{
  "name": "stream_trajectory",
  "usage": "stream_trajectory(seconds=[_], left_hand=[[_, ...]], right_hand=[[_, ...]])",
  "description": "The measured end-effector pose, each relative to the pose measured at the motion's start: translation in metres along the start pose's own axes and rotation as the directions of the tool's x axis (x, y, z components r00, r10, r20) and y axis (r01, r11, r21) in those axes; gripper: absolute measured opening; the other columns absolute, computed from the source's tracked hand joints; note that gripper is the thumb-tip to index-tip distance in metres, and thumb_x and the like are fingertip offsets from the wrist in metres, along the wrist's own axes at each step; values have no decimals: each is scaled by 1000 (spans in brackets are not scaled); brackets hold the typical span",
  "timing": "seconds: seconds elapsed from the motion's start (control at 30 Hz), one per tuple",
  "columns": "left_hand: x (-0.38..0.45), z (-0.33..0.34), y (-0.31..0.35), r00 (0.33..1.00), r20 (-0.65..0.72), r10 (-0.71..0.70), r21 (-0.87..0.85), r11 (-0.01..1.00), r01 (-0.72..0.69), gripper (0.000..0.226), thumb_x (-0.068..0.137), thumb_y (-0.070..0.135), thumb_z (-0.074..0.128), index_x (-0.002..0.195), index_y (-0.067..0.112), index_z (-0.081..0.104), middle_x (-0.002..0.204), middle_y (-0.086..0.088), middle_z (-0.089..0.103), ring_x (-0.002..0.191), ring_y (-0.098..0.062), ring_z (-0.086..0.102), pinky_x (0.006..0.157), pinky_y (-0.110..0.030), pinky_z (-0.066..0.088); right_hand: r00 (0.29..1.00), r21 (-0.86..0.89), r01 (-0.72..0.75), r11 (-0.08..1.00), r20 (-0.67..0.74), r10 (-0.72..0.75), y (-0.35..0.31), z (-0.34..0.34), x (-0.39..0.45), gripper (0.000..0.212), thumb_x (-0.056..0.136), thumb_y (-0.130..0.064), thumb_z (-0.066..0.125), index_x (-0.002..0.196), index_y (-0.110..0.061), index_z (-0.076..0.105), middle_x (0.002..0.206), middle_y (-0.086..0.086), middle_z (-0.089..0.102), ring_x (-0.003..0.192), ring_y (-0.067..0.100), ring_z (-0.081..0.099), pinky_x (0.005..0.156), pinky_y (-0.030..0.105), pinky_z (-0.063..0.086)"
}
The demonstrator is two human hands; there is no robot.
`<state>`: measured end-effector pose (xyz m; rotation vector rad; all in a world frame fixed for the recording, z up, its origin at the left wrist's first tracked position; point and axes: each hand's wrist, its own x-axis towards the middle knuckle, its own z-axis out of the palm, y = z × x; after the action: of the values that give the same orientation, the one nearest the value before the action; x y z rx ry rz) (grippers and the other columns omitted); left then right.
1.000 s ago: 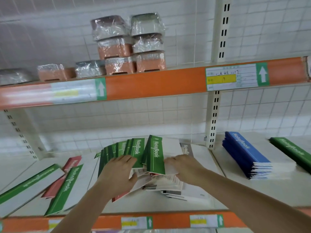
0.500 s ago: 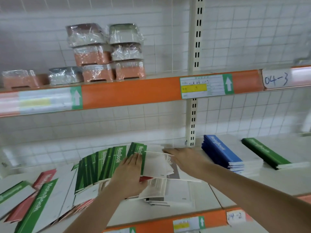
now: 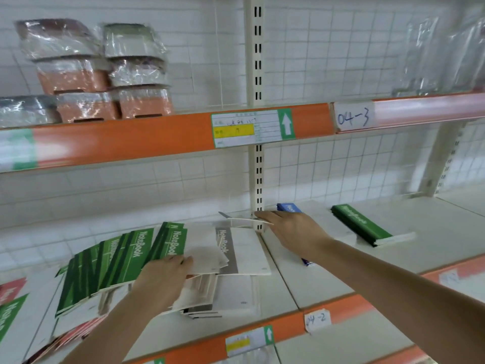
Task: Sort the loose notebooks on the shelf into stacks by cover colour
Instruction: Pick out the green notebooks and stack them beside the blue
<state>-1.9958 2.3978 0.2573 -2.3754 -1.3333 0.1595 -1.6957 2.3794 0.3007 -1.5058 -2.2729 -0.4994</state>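
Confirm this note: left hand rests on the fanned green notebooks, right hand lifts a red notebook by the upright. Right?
Not quite. In the head view the notebook held by the right hand shows grey and white, not red. The left hand does rest on the green notebooks, and the lift is by the upright.

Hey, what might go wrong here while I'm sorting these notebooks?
The fanned green notebooks under your left hand are loose and could slide apart or toward the shelf edge. The thin notebook pinched in your right hand is near the slotted post and might catch on it.
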Motion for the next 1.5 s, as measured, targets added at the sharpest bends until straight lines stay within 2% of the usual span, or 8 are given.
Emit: stream_trajectory(seconds=[0.1,0.2,0.27,0.63,0.9,1.07,1.27,1.5], left_hand=[[-3,-26,9,996,-37,-87,68,994,89,56,89,14,59,140,12,37,129,-1,57,107,-17,63,74,-28,54],[2,-34,17,967,-248,-60,5,998,63,62,34,0,91,90,-1,65,69,-12,66,45,-26,61,32,-27,42],[9,-35,27,924,-378,-51,-7,999,52,46,50,-13,70,92,1,56,64,-14,64,36,-24,55,30,-24,36],[81,-74,139,731,-682,33,12,999,-34,66,60,-23,34,116,7,51,91,-16,70,61,-28,68,44,-33,50],[135,-113,231,747,-661,68,14,997,-78,73,42,-18,65,111,6,65,91,-12,71,66,-25,70,49,-29,52],[166,-101,268,786,-617,41,-4,998,-55,55,76,-9,20,121,2,50,110,-18,67,92,-31,70,58,-42,57],[183,-127,306,755,-653,67,35,998,-58,48,71,-11,37,114,-1,54,104,-17,72,86,-28,73,64,-35,58],[199,-130,333,837,-548,8,-26,999,-27,56,64,-7,63,118,-3,47,108,-20,71,90,-31,72,67,-39,61]], right_hand=[[997,-191,36,981,-55,-47,7,-13,-11,60,43,-9,81,100,-23,72,69,-10,66,44,8,54,41,12,22],[985,-152,78,985,-139,-99,28,-17,-29,72,29,8,80,96,-18,74,69,-7,66,44,15,55,35,16,25],[976,-126,95,987,-182,-117,50,-22,-43,73,32,12,79,100,-12,73,83,-2,72,57,17,65,41,18,41],[993,-76,-10,997,-118,0,220,-32,-139,67,47,7,86,109,-11,70,106,2,72,90,20,71,64,30,58],[999,-129,-37,991,-15,36,340,-16,-180,68,50,2,90,112,-17,71,105,-2,72,92,16,71,69,28,57],[996,-142,15,990,84,-3,382,10,-184,74,49,-3,91,117,-23,68,108,-4,71,93,14,70,72,28,58],[979,-44,115,992,175,-106,405,47,-184,65,58,-13,89,117,-27,67,110,-6,71,95,12,70,72,28,59],[950,-14,111,994,294,-101,408,62,-174,42,93,-37,41,133,-36,53,129,-12,60,115,8,60,91,23,50]])
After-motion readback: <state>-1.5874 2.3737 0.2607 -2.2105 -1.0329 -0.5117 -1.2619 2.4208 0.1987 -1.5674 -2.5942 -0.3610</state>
